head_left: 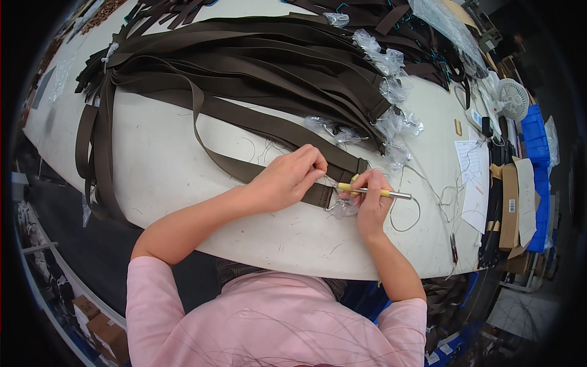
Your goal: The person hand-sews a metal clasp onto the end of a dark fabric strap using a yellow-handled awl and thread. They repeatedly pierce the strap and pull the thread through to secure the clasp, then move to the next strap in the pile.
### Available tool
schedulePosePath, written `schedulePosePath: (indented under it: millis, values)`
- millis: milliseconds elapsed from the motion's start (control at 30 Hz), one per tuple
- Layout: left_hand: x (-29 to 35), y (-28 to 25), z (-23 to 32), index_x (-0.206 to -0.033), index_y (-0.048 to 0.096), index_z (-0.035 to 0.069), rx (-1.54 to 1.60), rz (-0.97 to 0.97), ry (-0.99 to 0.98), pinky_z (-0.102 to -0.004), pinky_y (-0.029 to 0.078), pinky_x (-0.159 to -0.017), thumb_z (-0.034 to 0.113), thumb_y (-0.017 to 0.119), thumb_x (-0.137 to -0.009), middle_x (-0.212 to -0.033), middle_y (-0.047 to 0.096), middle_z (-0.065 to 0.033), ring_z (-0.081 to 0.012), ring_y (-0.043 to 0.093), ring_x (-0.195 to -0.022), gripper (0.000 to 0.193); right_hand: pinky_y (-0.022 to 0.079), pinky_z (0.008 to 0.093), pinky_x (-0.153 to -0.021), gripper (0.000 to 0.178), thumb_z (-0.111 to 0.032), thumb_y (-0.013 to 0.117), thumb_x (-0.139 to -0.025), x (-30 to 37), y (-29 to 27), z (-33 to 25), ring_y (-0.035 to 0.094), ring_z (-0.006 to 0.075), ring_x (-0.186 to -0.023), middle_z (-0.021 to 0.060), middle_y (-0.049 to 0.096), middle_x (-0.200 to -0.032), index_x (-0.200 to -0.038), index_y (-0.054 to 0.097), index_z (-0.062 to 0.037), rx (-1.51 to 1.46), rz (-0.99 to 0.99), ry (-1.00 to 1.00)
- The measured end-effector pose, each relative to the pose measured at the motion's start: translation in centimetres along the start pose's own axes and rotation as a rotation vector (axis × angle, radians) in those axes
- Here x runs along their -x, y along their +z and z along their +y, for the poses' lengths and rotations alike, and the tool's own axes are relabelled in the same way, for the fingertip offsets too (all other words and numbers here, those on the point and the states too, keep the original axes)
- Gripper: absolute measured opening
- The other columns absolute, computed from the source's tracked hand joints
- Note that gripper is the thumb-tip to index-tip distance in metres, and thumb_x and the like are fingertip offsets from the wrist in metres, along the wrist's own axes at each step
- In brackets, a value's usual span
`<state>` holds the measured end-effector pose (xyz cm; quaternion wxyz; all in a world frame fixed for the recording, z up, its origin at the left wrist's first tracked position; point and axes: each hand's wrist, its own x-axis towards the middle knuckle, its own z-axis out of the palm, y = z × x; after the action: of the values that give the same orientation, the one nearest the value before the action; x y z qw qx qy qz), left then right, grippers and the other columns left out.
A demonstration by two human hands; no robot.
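Right hand (372, 199) holds pen-like tool (398, 195), yellow and silver, fingers closed around it; tool sits above table (293, 244), beside end of brown strap (317, 196). Left hand (288, 178) is over same strap, thumb and fingertips narrow, near tool's left end; can't tell what's between them. Clear plastic (346, 208) at strap end, just below tool. Strap bundle (244, 58) lies beyond hands. Papers (472, 162) and snips (454, 248) on table, right side; white fan (512, 98) farther back.
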<state>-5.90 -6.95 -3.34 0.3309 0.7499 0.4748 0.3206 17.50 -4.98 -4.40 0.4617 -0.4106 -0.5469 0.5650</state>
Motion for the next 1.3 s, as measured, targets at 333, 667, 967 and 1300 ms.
schedulePosePath:
  millis: [333,667,967,1300]
  values:
    - [0.3,-3.2,2.1,-0.101,0.063,0.008,-0.385,-0.178,0.204,-0.0412,0.049,-0.082,0.015,0.079,-0.078,-0.095,0.055,-0.0074,-0.0279,0.059,-0.097,0.029,0.056,0.0358,-0.08,0.017,-0.001,0.061,-0.098,0.4,0.7,-2.6,0.072,0.0272,-0.086,0.0169,0.073,-0.102,-0.112,0.068,-0.0047,0.718,-0.103,-0.604]
    - [5.8,-3.9,1.5,-0.108,0.066,-0.002,-0.502,0.037,0.388,-0.0385,0.052,-0.095,0.002,0.067,-0.082,-0.125,0.064,-0.0122,-0.0284,0.062,-0.109,0.026,0.052,0.0492,-0.097,0.026,-0.003,0.08,-0.075,2.7,-2.1,-3.2,0.066,0.0363,-0.099,0.0131,0.07,-0.097,-0.097,0.066,-0.0076,0.998,-0.268,-0.72]
    - [3.4,-2.3,1.3,-0.124,0.064,0.009,-0.242,-0.043,0.121,-0.0387,0.051,-0.092,0.015,0.077,-0.086,-0.122,0.062,-0.0095,-0.0302,0.06,-0.107,0.041,0.046,0.0488,-0.097,0.03,0.004,0.072,-0.069,2.5,-2.3,-2.1,0.062,0.0355,-0.101,0.0142,0.065,-0.095,-0.093,0.057,-0.0058,1.023,-0.261,-0.661]
    - [-0.2,0.3,0.8,-0.097,0.071,0.01,-0.281,0.209,0.122,-0.0362,0.05,-0.066,0.018,0.078,-0.085,-0.085,0.062,-0.003,-0.023,0.06,-0.079,0.016,0.038,0.0547,-0.112,0.034,0.007,0.078,-0.075,2.7,-1.2,-1.8,0.066,0.0299,-0.1,0.0104,0.066,-0.095,-0.085,0.051,-0.0109,0.955,-0.083,-0.602]
